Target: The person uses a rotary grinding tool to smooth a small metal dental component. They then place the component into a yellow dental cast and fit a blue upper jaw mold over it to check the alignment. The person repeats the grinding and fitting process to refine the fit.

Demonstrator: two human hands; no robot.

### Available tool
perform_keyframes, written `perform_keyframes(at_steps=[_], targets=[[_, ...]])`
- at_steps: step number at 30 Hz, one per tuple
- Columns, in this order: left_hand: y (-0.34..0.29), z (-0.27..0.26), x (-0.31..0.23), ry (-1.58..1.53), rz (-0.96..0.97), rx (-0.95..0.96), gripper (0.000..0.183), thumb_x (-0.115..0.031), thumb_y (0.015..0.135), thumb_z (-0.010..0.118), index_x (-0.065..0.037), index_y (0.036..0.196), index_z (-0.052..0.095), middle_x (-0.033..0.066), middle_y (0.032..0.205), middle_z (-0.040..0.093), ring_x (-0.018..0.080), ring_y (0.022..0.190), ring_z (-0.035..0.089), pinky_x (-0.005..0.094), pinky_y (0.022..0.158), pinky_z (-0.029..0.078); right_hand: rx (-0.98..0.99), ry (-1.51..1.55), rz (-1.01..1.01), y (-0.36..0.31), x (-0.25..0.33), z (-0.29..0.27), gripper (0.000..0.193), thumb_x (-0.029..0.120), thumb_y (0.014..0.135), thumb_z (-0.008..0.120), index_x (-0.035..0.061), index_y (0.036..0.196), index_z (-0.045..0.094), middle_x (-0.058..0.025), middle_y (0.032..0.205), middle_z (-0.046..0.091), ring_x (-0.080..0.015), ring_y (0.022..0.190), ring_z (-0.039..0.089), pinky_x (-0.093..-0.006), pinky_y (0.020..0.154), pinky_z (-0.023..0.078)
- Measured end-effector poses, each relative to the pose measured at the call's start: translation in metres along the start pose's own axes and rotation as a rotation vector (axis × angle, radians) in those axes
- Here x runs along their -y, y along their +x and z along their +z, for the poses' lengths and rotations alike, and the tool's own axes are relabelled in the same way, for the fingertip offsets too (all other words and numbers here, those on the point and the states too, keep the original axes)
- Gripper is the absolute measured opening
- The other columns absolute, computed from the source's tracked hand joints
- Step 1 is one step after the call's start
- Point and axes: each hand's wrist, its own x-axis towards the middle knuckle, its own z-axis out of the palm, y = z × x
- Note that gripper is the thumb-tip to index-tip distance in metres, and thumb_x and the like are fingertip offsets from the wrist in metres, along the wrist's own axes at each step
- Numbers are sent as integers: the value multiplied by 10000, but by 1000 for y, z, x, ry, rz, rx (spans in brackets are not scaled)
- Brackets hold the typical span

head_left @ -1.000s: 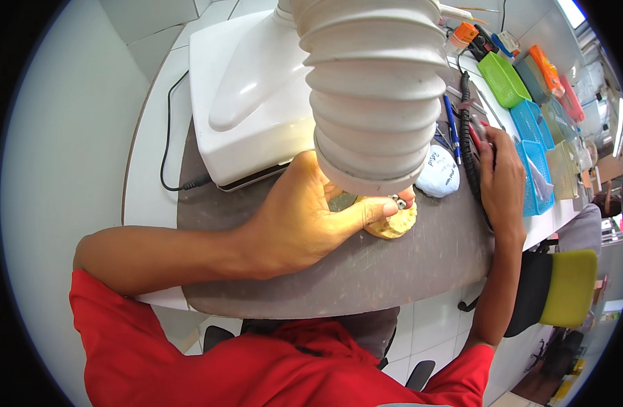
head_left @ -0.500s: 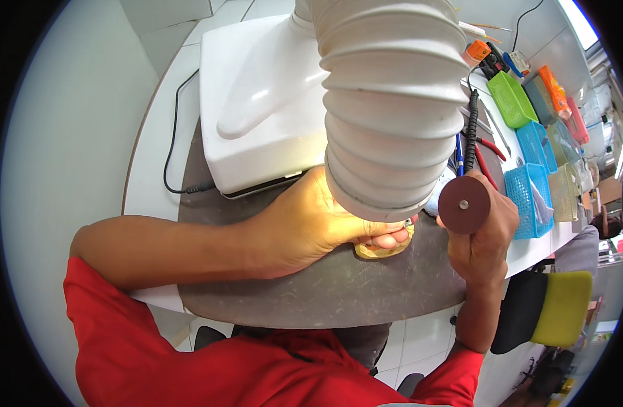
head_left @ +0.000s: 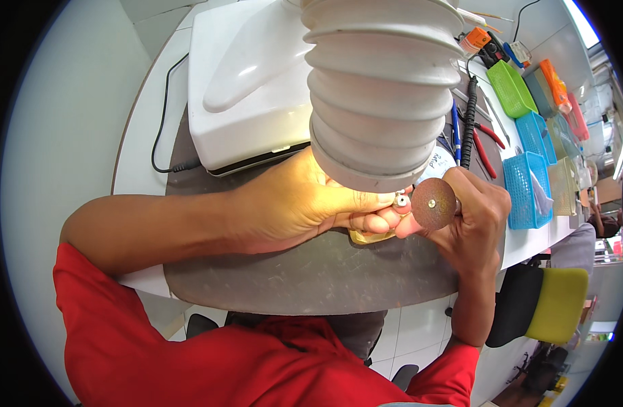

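A small silvery piece (head_left: 400,200) sits pinched between the thumb and fingertips of the left hand (head_left: 305,203), low over the grey mat (head_left: 311,271) and just under the mouth of the white ribbed hose (head_left: 383,88). Touching it from the right is a round brown grinding disc (head_left: 433,203) (flat face turned up toward the camera), carried on a handpiece that the right hand (head_left: 478,214) grips with fingers curled shut around it. A yellowish object (head_left: 371,237) lies on the mat beneath the left fingers. The left forearm reaches in flat across the mat from the left; the right forearm rises steeply from the lower edge, wrist bent inward.

Behind the hands stands a white machine (head_left: 247,88). To the right are two blue mesh baskets (head_left: 522,190), the nearer one holding something pale, and one green tray (head_left: 512,88); its contents cannot be made out. Red-handled pliers (head_left: 486,146) lie beside the baskets.
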Motion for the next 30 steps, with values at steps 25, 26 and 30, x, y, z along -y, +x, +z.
perform_keyframes(at_steps=[25,26,30], targets=[[1,1,-4,108,25,77,134,-107,983,602,4,1057,597,83,923,637,91,763,526,260,694,454,-50,-12,-70,-1,1,2,636,529,575,883,57,606,458,-37,538,396,-185,441,388,-326,435,304],[1,1,-4,111,28,80,132,-107,984,601,3,1056,596,80,918,633,89,759,520,258,689,449,-45,-1,-66,-2,1,2,635,531,577,882,57,607,459,-38,538,396,-187,441,390,-327,435,303],[0,2,-4,145,20,51,135,-113,986,604,1,1058,600,67,906,623,81,753,507,250,673,438,-34,-9,-77,-2,0,3,635,551,586,869,58,613,469,-39,539,391,-189,437,391,-331,433,297]])
